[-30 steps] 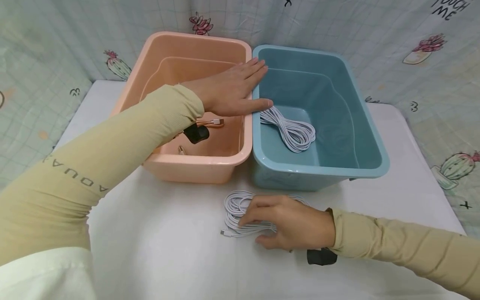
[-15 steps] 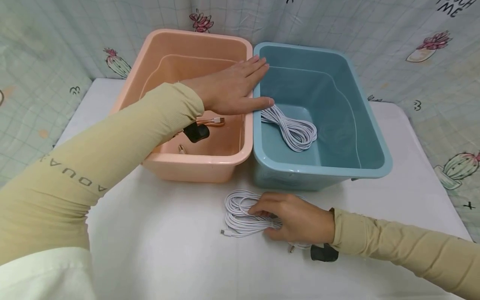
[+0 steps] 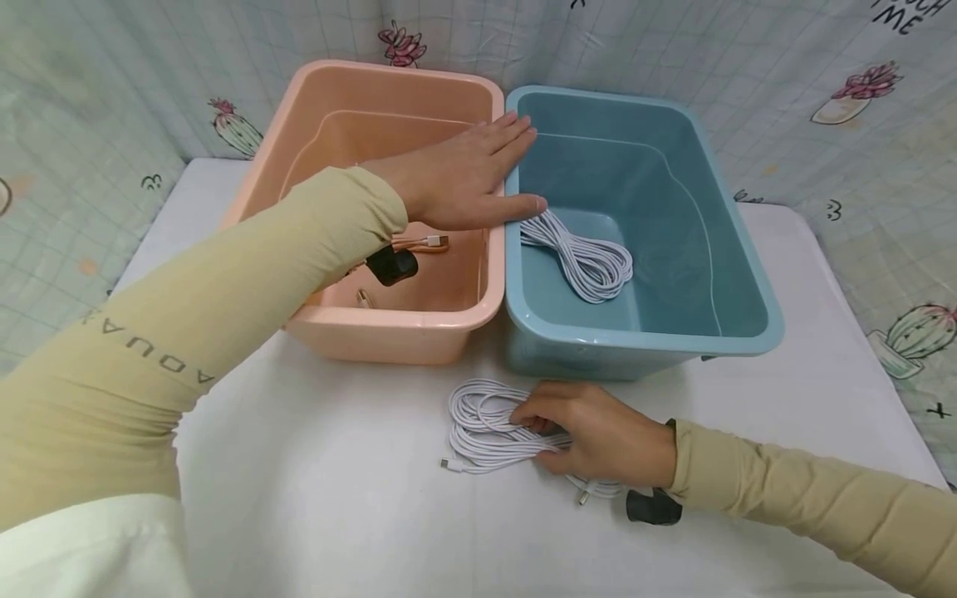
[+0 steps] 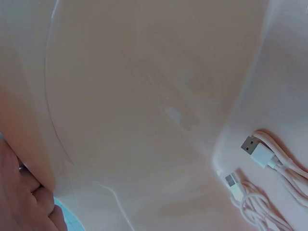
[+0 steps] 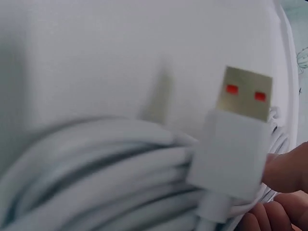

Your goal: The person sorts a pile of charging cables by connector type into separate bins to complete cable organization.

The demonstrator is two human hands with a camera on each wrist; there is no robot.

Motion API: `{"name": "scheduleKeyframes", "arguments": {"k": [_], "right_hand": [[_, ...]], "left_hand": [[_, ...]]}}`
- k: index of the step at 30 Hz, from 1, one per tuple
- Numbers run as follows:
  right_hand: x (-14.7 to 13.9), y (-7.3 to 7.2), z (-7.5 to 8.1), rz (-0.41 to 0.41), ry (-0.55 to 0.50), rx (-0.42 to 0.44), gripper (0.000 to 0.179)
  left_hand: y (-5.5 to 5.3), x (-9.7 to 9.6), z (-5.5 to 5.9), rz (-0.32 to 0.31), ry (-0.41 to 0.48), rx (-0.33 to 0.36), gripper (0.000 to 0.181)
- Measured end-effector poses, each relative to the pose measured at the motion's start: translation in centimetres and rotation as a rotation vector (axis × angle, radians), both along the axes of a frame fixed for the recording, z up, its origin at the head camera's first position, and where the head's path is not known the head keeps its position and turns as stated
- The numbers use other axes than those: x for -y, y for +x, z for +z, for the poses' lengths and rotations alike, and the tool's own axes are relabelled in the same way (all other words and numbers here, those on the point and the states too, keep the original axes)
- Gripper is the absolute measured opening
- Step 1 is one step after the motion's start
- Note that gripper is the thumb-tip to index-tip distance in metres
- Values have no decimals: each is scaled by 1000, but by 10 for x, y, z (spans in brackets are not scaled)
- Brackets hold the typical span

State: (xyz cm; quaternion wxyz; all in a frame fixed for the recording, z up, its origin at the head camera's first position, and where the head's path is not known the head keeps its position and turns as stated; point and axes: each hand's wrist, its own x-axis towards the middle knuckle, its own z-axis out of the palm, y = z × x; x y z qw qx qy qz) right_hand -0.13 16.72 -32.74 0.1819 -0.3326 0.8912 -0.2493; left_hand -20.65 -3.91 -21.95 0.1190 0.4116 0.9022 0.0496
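My left hand (image 3: 467,178) lies with straight fingers across the touching rims of a peach bin (image 3: 389,319) and a blue bin (image 3: 643,340). On the table in front of the bins is a long white USB cable (image 3: 482,428), coiled up. My right hand (image 3: 601,436) grips the coil near its right part, with thumb and fingers curled round the strands. Its small plug (image 3: 452,465) points left. In the right wrist view the larger USB plug (image 5: 228,154) shows up close beside the strands. A second white coiled cable (image 3: 591,266) lies inside the blue bin.
Inside the peach bin lie an orange-toned USB cable (image 4: 262,154) and another cable (image 4: 255,207), partly behind my left arm. A black wrist camera (image 3: 392,264) hangs under my left wrist. A patterned curtain (image 3: 628,41) stands behind the table.
My right hand has closed its fingers round the white cable and shifted slightly right, so the USB plug beneath the hand now shows. My left hand has stayed on the rims.
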Motion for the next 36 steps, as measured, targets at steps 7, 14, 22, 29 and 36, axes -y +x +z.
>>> {"name": "scheduleKeyframes", "arguments": {"k": [7, 14, 22, 29, 36], "right_hand": [[-1, 7, -3, -11, 4, -43, 42], [-1, 14, -4, -25, 10, -114, 45], [0, 18, -8, -47, 21, -148, 45], [1, 20, -10, -84, 8, -103, 48], [2, 21, -10, -89, 3, -78, 51]], "left_hand": [[0, 0, 1, -5, 1, -3, 91], [-1, 0, 1, -10, 5, -6, 91], [0, 1, 0, -3, 1, -3, 91], [0, 0, 0, -4, 8, -4, 91], [1, 0, 1, 0, 11, -11, 91]]}}
